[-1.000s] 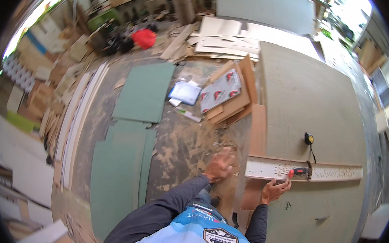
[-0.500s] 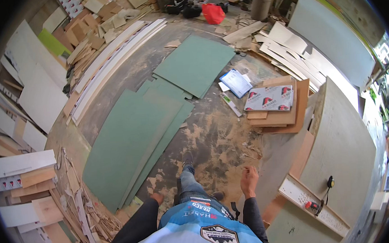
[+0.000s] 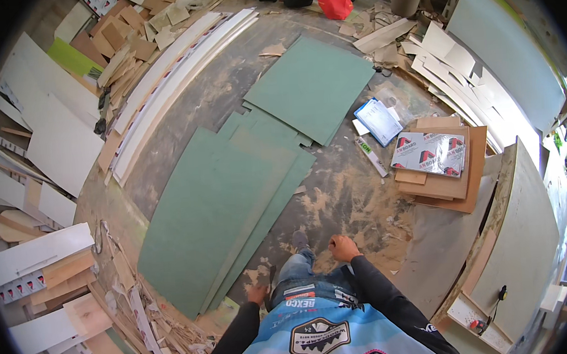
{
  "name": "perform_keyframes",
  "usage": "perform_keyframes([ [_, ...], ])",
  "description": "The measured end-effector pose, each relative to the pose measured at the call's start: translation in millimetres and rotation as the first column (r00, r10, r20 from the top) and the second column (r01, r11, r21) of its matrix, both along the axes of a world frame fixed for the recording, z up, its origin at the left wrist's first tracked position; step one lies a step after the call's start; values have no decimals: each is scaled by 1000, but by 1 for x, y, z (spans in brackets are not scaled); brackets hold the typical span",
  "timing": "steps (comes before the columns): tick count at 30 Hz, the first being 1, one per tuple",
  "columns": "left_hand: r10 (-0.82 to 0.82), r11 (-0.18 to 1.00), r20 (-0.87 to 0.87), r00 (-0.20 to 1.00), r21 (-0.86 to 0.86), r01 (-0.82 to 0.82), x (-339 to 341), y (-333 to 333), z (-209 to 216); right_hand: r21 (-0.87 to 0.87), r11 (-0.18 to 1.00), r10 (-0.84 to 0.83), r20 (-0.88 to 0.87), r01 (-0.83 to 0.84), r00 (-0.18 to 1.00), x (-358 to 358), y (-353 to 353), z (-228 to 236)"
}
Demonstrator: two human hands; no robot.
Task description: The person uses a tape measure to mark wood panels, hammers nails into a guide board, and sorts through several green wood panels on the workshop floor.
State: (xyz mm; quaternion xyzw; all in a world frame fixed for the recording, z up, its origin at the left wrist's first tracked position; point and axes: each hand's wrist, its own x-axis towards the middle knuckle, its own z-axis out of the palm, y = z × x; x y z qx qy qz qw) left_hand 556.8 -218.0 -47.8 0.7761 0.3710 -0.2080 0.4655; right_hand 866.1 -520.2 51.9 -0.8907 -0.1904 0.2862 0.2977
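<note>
In front of my body, at the lower middle, my right hand [image 3: 344, 248] hangs over the dusty floor with its fingers curled in and nothing showing in them. Low beside my left hip is my left hand [image 3: 257, 294], small and smeared, so its fingers are hard to read. It touches nothing that I can see and is nearest to large green boards [image 3: 216, 201] lying stacked and overlapping on the floor. Another green board [image 3: 310, 86] lies beyond them, partly over their far end.
On the right are a stack of brown panels [image 3: 474, 183] topped by a printed white packet [image 3: 428, 154], a clipboard with papers [image 3: 379, 121] and a workbench [image 3: 523, 226] bearing a power tool [image 3: 479, 326]. Long white strips [image 3: 178, 85] and wood offcuts [image 3: 132, 312] lie left.
My view has turned left, so the boards and bench sit farther right in it. My right hand has swung inward in front of my body; my left stays low by my hip.
</note>
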Motion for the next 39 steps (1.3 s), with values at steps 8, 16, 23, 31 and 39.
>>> perform_keyframes([
  [8,227,974,11,974,10,-227,179,93,41,82,977,-186,-108,195,977,96,51,-27],
  [16,37,982,-39,999,187,-29,321,63,58,90,901,-380,-305,424,873,224,75,-133],
  [23,217,949,-234,948,280,-148,366,42,-21,-65,880,-470,-256,470,845,341,127,-238],
  [31,147,878,-559,816,453,152,434,35,-81,-82,845,-534,-214,529,818,380,225,-410],
  [39,267,789,-486,832,606,101,479,68,-139,-28,909,-417,-108,417,902,396,287,-529],
])
